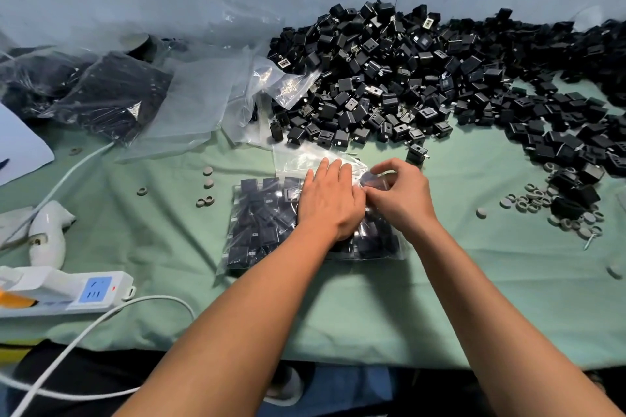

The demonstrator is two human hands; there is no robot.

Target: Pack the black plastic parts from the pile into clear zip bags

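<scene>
A clear zip bag (261, 223) filled with black plastic parts lies flat on the green cloth in front of me. My left hand (327, 200) presses flat on the bag's upper right part, fingers straight. My right hand (399, 195) pinches the bag's top right corner, fingers curled around the plastic over a black part. The bag's open flap (298, 156) sticks out past my left fingers. The big pile of black parts (423, 71) spreads across the back right of the table.
Empty clear bags (203, 101) and filled bags (111, 95) lie at the back left. A white power strip (71, 291) with cables sits at the front left. Small grey rings (538, 203) are scattered at right and several lie left of the bag.
</scene>
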